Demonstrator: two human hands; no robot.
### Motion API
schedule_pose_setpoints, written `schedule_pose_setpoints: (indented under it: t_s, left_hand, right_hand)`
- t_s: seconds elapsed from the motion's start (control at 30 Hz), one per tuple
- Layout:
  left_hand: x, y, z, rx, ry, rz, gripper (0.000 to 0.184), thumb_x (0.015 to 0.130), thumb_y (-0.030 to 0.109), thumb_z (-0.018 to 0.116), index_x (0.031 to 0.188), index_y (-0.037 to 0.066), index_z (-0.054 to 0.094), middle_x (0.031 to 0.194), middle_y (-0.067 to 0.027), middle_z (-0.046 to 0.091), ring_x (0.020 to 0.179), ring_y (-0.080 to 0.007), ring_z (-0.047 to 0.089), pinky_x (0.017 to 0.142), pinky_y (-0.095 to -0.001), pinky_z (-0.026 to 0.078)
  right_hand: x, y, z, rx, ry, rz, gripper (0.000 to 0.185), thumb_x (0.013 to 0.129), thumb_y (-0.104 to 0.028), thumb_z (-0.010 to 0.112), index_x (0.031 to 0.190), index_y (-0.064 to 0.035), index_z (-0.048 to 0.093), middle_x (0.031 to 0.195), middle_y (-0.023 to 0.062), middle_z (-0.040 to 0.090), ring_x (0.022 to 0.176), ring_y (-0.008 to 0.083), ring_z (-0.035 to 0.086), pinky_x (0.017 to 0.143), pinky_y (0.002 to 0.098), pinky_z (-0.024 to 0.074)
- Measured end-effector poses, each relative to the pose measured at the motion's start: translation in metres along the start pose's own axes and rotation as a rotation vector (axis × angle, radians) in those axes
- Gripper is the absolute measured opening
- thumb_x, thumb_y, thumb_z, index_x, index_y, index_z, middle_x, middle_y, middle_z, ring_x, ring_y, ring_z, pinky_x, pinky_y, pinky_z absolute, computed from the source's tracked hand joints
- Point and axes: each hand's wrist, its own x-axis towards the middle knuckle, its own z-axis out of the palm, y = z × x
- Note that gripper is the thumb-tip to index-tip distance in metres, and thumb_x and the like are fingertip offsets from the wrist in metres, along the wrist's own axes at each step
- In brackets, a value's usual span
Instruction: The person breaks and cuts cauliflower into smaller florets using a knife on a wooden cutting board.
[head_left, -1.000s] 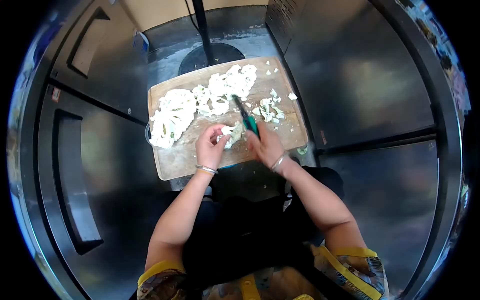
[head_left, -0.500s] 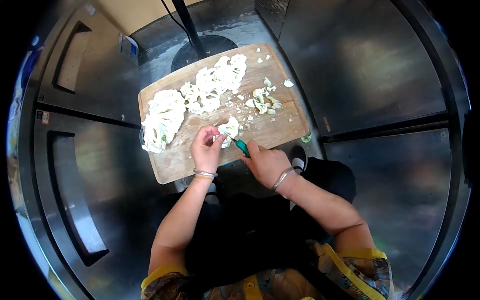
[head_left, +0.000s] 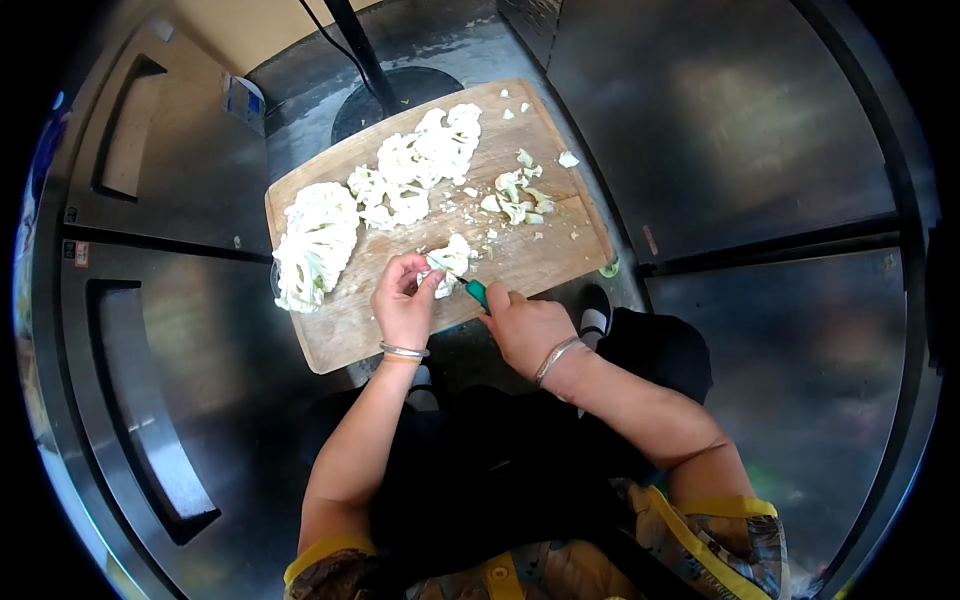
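My left hand (head_left: pixel 404 300) pinches a small cauliflower piece (head_left: pixel 452 262) near the front edge of the wooden board (head_left: pixel 340 335). My right hand (head_left: pixel 528 328) is wrapped round the green handle of a knife (head_left: pixel 477 292), whose blade reaches into that piece. Much of the blade is hidden by the cauliflower. A large cauliflower chunk (head_left: pixel 318 245) lies at the board's left, and a row of florets (head_left: pixel 430 150) runs along its back. Small trimmings (head_left: pixel 517 195) lie in a loose pile on the right part of the board.
Steel cabinets stand on the left (head_left: pixel 190 340) and right (head_left: pixel 730 130). Behind the board a black pole (head_left: pixel 362 55) rises from a round base (head_left: pixel 425 85). A green scrap (head_left: pixel 610 269) lies by the board's right corner. My knees and feet are below the board.
The knife has swung from above the board down to the cauliflower piece, and my right hand has come lower. The whole view has shifted, so the board appears further left and tilted.
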Motion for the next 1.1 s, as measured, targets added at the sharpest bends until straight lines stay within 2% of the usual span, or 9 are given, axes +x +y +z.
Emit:
schedule_pose_setpoints:
  t_s: [0.2, 0.27, 0.4, 0.5, 0.6, 0.87, 0.97, 1.07, 1.1]
  left_hand:
    - [-0.003, 0.006, 0.001, -0.027, -0.029, -0.007, 0.021, 0.075, -0.009, 0.068, 0.089, 0.000, 0.056, 0.085, -0.0017, 0.060, 0.079, -0.0066, 0.058, 0.070, -0.0205, 0.048]
    - [-0.005, 0.010, 0.001, -0.002, -0.055, -0.010, 0.021, 0.078, -0.012, 0.062, 0.093, 0.001, 0.053, 0.090, -0.0020, 0.055, 0.084, -0.0089, 0.056, 0.078, -0.0232, 0.050]
    - [-0.005, 0.009, 0.002, 0.005, -0.057, -0.007, 0.022, 0.078, -0.012, 0.063, 0.093, 0.000, 0.053, 0.090, -0.0017, 0.054, 0.085, -0.0089, 0.055, 0.078, -0.0235, 0.050]
    - [-0.004, 0.007, 0.003, -0.022, -0.022, 0.012, 0.020, 0.076, -0.011, 0.066, 0.090, -0.001, 0.055, 0.086, -0.0017, 0.058, 0.083, -0.0077, 0.058, 0.074, -0.0216, 0.049]
    - [-0.005, 0.010, 0.003, 0.011, -0.037, -0.006, 0.021, 0.078, -0.010, 0.065, 0.093, 0.000, 0.054, 0.089, -0.0018, 0.055, 0.084, -0.0082, 0.055, 0.079, -0.0235, 0.050]
    - [0.000, 0.006, 0.005, 0.041, -0.013, 0.036, 0.021, 0.076, -0.007, 0.069, 0.091, 0.001, 0.057, 0.084, -0.0016, 0.058, 0.079, -0.0069, 0.056, 0.072, -0.0207, 0.049]
    - [0.008, 0.000, -0.001, 0.011, -0.008, -0.018, 0.023, 0.075, -0.007, 0.070, 0.092, 0.002, 0.058, 0.084, -0.0009, 0.058, 0.077, -0.0056, 0.055, 0.072, -0.0192, 0.049]
    - [0.013, -0.001, -0.006, -0.008, 0.012, -0.034, 0.021, 0.076, -0.003, 0.069, 0.093, 0.002, 0.058, 0.083, -0.0006, 0.058, 0.074, -0.0047, 0.054, 0.068, -0.0193, 0.047]
    - [0.015, -0.002, -0.009, 0.026, 0.009, -0.042, 0.020, 0.077, -0.001, 0.068, 0.094, 0.002, 0.059, 0.083, -0.0007, 0.059, 0.073, -0.0048, 0.055, 0.066, -0.0197, 0.047]
  right_hand:
    - [-0.002, 0.000, 0.005, 0.007, -0.039, 0.026, 0.024, 0.090, -0.026, 0.052, 0.092, -0.0033, 0.042, 0.075, 0.0176, 0.063, 0.066, 0.0341, 0.064, 0.057, 0.0426, 0.0508]
    - [-0.003, -0.001, 0.006, 0.016, -0.047, 0.033, 0.024, 0.090, -0.025, 0.052, 0.092, -0.0029, 0.043, 0.075, 0.0177, 0.063, 0.066, 0.0341, 0.064, 0.058, 0.0424, 0.0509]
    - [0.000, 0.001, 0.008, -0.001, -0.073, 0.039, 0.024, 0.091, -0.025, 0.051, 0.092, -0.0020, 0.043, 0.074, 0.0184, 0.063, 0.066, 0.0340, 0.064, 0.058, 0.0416, 0.0513]
    - [0.001, 0.001, 0.008, -0.009, -0.086, 0.047, 0.024, 0.091, -0.025, 0.050, 0.092, -0.0017, 0.043, 0.074, 0.0184, 0.064, 0.065, 0.0341, 0.064, 0.058, 0.0412, 0.0515]
    - [0.002, 0.002, 0.010, -0.023, -0.085, 0.047, 0.025, 0.091, -0.026, 0.050, 0.092, -0.0015, 0.043, 0.074, 0.0185, 0.064, 0.065, 0.0345, 0.064, 0.058, 0.0415, 0.0515]
    - [0.012, 0.014, 0.024, -0.050, -0.167, 0.110, 0.025, 0.092, -0.025, 0.049, 0.094, -0.0013, 0.044, 0.076, 0.0199, 0.064, 0.071, 0.0362, 0.064, 0.064, 0.0435, 0.0514]
    - [0.013, 0.011, -0.004, -0.045, -0.238, 0.113, 0.026, 0.092, -0.026, 0.048, 0.098, -0.0016, 0.044, 0.076, 0.0200, 0.064, 0.074, 0.0374, 0.064, 0.067, 0.0443, 0.0505]
    - [0.014, 0.012, -0.027, 0.039, -0.238, 0.099, 0.028, 0.089, -0.028, 0.055, 0.096, -0.0022, 0.047, 0.074, 0.0195, 0.063, 0.072, 0.0391, 0.062, 0.066, 0.0439, 0.0485]
    - [0.018, 0.018, -0.028, 0.166, -0.125, 0.051, 0.030, 0.085, -0.028, 0.060, 0.094, -0.0021, 0.048, 0.074, 0.0200, 0.062, 0.072, 0.0396, 0.061, 0.065, 0.0435, 0.0473]
